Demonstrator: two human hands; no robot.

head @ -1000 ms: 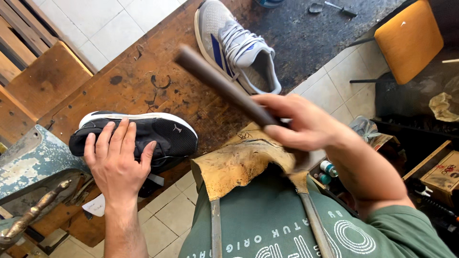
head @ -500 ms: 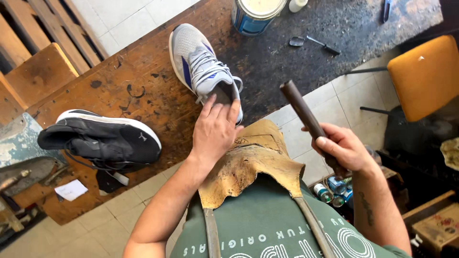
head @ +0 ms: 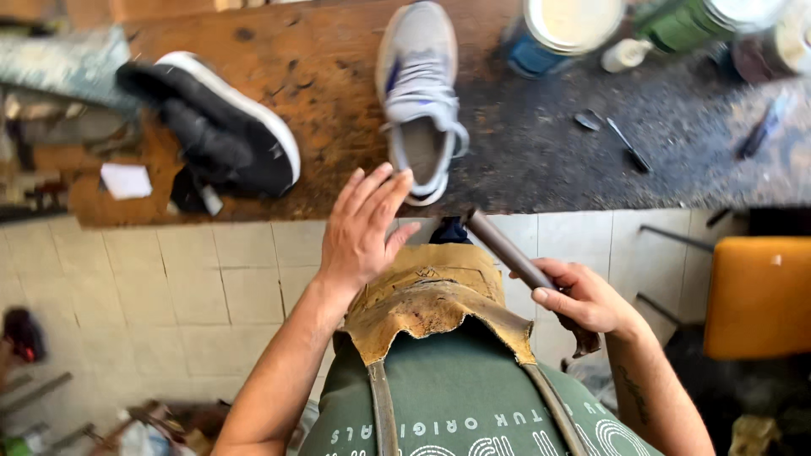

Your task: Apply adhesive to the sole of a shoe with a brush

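Grey shoe [head: 418, 93] on bench [head: 321, 59], long axis running away from body, toe far, heel at near edge. Left hand [head: 363, 232] open, fingertips by heel. Right hand [head: 583, 295] gripping rod [head: 507, 249], tip angled toward bench. Black shoe [head: 215, 127] left, on side.

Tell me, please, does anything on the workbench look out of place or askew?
Yes. The black sneaker lies tipped on its side near the bench's front edge, white sole turned up, while the grey sneaker stands upright. The left hand hovers open near the grey sneaker's heel; the right hand grips a dark tool handle. Nothing looks spilled.
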